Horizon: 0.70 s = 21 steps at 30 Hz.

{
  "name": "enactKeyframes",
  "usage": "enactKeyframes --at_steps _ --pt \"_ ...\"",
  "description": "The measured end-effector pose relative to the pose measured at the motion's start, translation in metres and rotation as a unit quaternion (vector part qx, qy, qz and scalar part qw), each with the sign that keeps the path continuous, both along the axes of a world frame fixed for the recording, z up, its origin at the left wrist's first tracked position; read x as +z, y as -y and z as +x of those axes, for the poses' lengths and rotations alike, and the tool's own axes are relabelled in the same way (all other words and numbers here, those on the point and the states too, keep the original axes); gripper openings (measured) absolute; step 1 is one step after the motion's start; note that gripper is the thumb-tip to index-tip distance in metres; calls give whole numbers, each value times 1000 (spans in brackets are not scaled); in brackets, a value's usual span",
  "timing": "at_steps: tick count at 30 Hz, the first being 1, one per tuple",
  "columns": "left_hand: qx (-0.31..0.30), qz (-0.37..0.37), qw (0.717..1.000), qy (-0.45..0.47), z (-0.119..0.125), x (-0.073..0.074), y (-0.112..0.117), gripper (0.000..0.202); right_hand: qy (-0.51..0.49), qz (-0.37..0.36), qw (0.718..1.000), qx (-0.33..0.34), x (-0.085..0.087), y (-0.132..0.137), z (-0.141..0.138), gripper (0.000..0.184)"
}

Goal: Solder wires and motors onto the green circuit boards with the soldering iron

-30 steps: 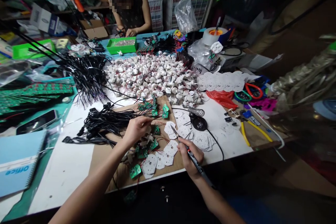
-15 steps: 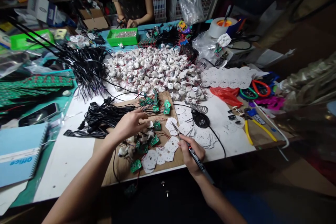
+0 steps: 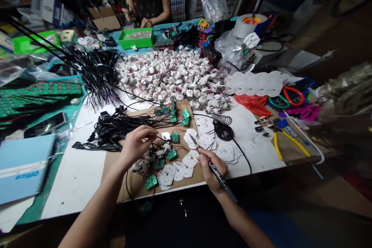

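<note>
My right hand (image 3: pixel 214 168) is wrapped around a pen-style soldering iron (image 3: pixel 220 179), its tip over a white hexagonal board (image 3: pixel 190 135). To the left, my left hand (image 3: pixel 138 143) has its fingers drawn together; whatever they may hold is too small to make out. Just right of those fingertips are a white round part (image 3: pixel 166 136) and a small green circuit board (image 3: pixel 174 137). Below lie white motor units (image 3: pixel 142 166) with green boards (image 3: pixel 150 181) on red wires. More white boards (image 3: pixel 166 176) overlap on the cardboard (image 3: pixel 116 170).
A large heap of white motor units (image 3: pixel 171 73) covers the table's middle. Black cables (image 3: pixel 112 128) lie left of the cardboard. A soldering iron stand with a coil (image 3: pixel 223 130) and yellow-handled pliers (image 3: pixel 278 145) are at right. Across the table, a person (image 3: pixel 151 0) works beside a green tray (image 3: pixel 136 38).
My left hand has drawn back slightly from the white round part, and its fingers have come together. The soldering iron stays over the same white board. The person opposite has raised one hand.
</note>
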<state>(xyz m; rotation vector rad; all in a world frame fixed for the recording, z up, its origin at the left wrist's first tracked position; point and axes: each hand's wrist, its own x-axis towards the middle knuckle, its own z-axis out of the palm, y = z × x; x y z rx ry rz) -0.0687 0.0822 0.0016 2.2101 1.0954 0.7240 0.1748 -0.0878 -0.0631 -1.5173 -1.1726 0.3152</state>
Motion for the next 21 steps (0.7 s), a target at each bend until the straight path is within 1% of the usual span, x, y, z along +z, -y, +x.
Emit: enactKeyframes --at_steps 2,5,9,11,15,17,21 --pt "49 -24 998 39 -1 -7 0 15 5 2 1000 0 0 0 0 19" --pt "125 -47 989 69 -3 -19 1 30 9 5 1000 0 1 0 0 18" --pt "205 -44 974 89 -3 -29 4 41 12 5 1000 3 0 0 1 18" --pt "214 -26 973 83 -2 -30 6 42 15 8 1000 5 0 0 1 18" --pt "186 19 981 60 5 -29 9 25 14 5 1000 7 -1 0 1 18" --pt "190 32 979 69 8 -28 11 21 8 -3 1000 4 -1 0 1 19" --pt "205 35 972 112 14 -28 15 19 6 -3 1000 0 0 1 1 19"
